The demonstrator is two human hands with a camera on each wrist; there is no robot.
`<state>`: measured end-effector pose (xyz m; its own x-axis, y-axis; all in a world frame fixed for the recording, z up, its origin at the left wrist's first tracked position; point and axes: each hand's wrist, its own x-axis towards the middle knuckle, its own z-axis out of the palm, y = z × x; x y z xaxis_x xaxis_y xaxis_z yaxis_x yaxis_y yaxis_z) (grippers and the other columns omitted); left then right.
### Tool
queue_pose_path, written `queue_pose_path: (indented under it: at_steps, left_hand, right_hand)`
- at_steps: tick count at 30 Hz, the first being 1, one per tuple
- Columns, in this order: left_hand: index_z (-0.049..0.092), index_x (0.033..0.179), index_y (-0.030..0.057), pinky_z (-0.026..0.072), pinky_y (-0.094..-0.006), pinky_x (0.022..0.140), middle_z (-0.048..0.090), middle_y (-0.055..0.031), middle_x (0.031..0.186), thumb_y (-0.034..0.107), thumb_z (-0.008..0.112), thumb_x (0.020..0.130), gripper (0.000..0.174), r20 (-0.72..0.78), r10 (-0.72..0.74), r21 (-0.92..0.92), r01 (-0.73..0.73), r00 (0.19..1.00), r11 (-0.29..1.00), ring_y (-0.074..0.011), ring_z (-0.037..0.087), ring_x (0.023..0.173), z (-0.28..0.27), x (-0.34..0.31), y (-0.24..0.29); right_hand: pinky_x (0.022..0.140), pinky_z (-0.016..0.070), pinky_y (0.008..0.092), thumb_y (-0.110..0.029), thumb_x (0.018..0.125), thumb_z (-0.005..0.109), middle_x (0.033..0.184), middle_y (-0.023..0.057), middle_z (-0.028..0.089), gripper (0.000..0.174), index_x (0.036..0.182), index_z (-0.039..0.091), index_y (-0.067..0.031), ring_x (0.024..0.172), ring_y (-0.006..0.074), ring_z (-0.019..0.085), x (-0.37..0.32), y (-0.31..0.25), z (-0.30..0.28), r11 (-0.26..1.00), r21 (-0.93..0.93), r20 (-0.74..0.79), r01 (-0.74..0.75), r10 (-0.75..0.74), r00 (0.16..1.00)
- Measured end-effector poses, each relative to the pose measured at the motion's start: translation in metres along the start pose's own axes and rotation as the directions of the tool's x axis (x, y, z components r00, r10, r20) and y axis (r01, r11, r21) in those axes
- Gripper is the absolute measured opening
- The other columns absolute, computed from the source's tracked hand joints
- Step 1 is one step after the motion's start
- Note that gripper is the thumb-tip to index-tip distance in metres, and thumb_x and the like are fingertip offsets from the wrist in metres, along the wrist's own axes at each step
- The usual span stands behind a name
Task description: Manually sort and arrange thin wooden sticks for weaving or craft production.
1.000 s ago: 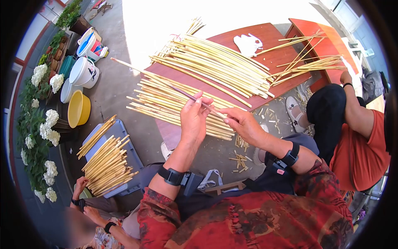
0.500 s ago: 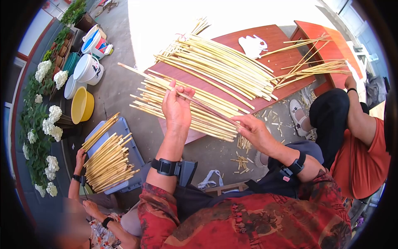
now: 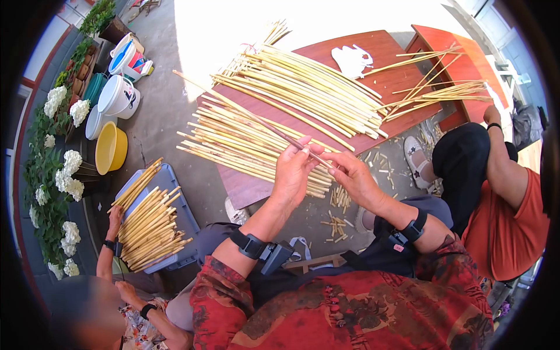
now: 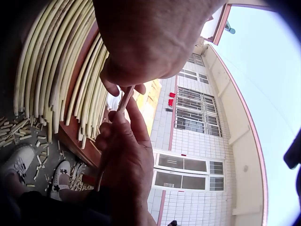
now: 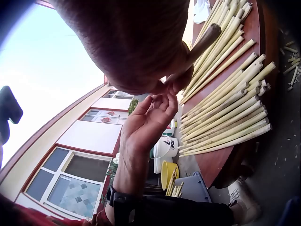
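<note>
A long thin stalk (image 3: 256,118), pale at its far end and purplish-brown near the hands, slants across the head view. My left hand (image 3: 293,174) pinches it between thumb and fingers. Close beside, my right hand (image 3: 357,179) grips the near end with thumb and fingertips. In the right wrist view the stalk's blunt end (image 5: 210,36) sticks out past the right hand (image 5: 141,52), with the left hand (image 5: 146,127) just below. Under the stalk, a row of cut stalks (image 3: 233,143) lies on the near side of the table (image 3: 236,188).
A second pile of stalks (image 3: 315,87) and a white bag (image 3: 352,60) lie on the table. Short cut pieces (image 3: 337,226) litter the ground. At left, a blue-grey tray (image 3: 185,217) holds shorter stalks near a seated person; another person sits at right. Buckets (image 3: 119,96) and a yellow basin (image 3: 111,148) stand beyond.
My left hand first slid up-left along the stalk, its fingers loosening, then came back down-right beside the right hand and now pinches the stalk. The person at left has moved a hand onto the tray's stalks.
</note>
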<state>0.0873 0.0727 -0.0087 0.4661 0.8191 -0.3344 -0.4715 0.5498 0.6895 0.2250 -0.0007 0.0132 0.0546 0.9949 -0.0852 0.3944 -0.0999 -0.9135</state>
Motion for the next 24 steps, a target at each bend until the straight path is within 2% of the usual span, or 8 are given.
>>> queue_pose_path:
  at_steps: [5, 8, 12, 15, 23, 24]
  left_hand:
    - [0.039, 0.112, -0.0063, 0.0443, -0.0398, 0.085, 0.053, -0.0154, 0.097, 0.006, 0.039, 0.086, 0.029, -0.098, 0.091, -0.105, -0.102, 0.991, 0.989, -0.0261, 0.052, 0.097, -0.011, 0.010, 0.028]
    - [0.039, 0.114, -0.0058, 0.0446, -0.0388, 0.084, 0.052, -0.0158, 0.101, 0.005, 0.039, 0.086, 0.030, -0.145, 0.194, -0.094, -0.208, 0.970, 0.974, -0.0257, 0.052, 0.097, -0.021, 0.014, 0.042]
    - [0.037, 0.115, -0.0054, 0.0442, -0.0370, 0.084, 0.051, -0.0170, 0.105, 0.004, 0.040, 0.086, 0.031, -0.071, 0.104, -0.003, -0.105, 0.992, 0.994, -0.0256, 0.052, 0.098, -0.009, 0.001, 0.031]
    - [0.037, 0.115, -0.0058, 0.0440, -0.0368, 0.083, 0.052, -0.0176, 0.105, 0.004, 0.041, 0.085, 0.032, -0.056, 0.029, -0.020, -0.030, 0.998, 0.999, -0.0258, 0.052, 0.098, -0.003, -0.007, 0.014]
    - [0.039, 0.114, -0.0063, 0.0442, -0.0378, 0.084, 0.053, -0.0190, 0.102, 0.008, 0.038, 0.088, 0.030, -0.045, 0.054, -0.014, -0.055, 0.998, 0.998, -0.0269, 0.053, 0.097, -0.009, -0.004, 0.018]
    - [0.039, 0.114, -0.0065, 0.0444, -0.0382, 0.084, 0.052, -0.0190, 0.103, 0.009, 0.037, 0.089, 0.030, -0.054, 0.082, -0.043, -0.084, 0.995, 0.996, -0.0270, 0.053, 0.096, -0.010, -0.002, 0.021]
  right_hand:
    - [0.068, 0.0405, 0.0287, 0.000, 0.077, 0.053, 0.079, 0.0091, 0.047, 0.032, 0.109, 0.052, -0.0080, 0.074, 0.0186, 0.048, -0.004, -0.006, -0.001, 0.998, -0.054, 0.051, -0.022, 0.024, 0.998]
    - [0.069, 0.0409, 0.0296, 0.000, 0.077, 0.052, 0.080, 0.0103, 0.048, 0.031, 0.108, 0.052, -0.0076, 0.076, 0.0209, 0.049, -0.007, -0.005, -0.001, 0.997, -0.073, 0.028, 0.040, -0.038, 0.999]
    - [0.070, 0.0412, 0.0308, 0.001, 0.077, 0.053, 0.082, 0.0115, 0.049, 0.031, 0.107, 0.052, -0.0076, 0.079, 0.0232, 0.051, -0.005, -0.003, -0.002, 0.995, -0.069, -0.011, 0.073, -0.073, 0.997]
    - [0.071, 0.0413, 0.0309, 0.001, 0.076, 0.053, 0.083, 0.0118, 0.049, 0.032, 0.107, 0.052, -0.0084, 0.080, 0.0236, 0.051, -0.003, -0.001, -0.002, 0.992, -0.086, -0.022, 0.089, -0.091, 0.996]
    - [0.069, 0.0416, 0.0304, 0.001, 0.076, 0.055, 0.083, 0.0116, 0.049, 0.033, 0.107, 0.053, -0.0096, 0.078, 0.0233, 0.051, -0.004, -0.005, 0.001, 0.993, -0.096, -0.009, 0.062, -0.063, 0.998]
    - [0.066, 0.0398, 0.0268, 0.001, 0.076, 0.055, 0.079, 0.0074, 0.045, 0.034, 0.108, 0.053, -0.0097, 0.073, 0.0176, 0.047, -0.004, -0.005, 0.001, 0.992, -0.090, -0.015, 0.092, -0.094, 0.995]
